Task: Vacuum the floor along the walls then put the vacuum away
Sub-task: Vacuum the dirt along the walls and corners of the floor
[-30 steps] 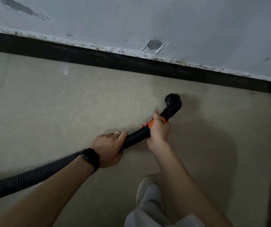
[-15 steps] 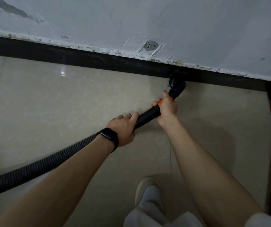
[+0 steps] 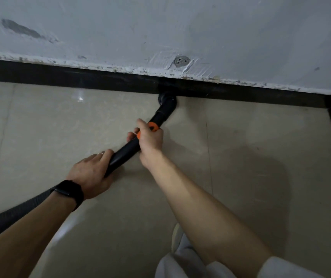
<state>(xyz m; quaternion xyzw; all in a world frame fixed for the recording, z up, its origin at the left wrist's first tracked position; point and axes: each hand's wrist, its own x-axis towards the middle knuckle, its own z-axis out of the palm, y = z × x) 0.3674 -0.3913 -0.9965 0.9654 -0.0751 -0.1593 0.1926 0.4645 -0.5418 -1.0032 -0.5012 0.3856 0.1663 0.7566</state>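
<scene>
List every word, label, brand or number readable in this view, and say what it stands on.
None: no readable text shows anywhere.
The black plastic vacuum tube and its orange ring show no brand or label.
The black wristwatch on the left wrist has a dark face.
The pale grey plastered wall bears only scuffs and a round patched hole.

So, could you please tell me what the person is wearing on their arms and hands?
The left hand has a black watch on a black band at the wrist and a thin pale ring on one of its fingers. The right hand wears nothing. Both forearms are bare, and a white sleeve starts further up the right arm.
</scene>
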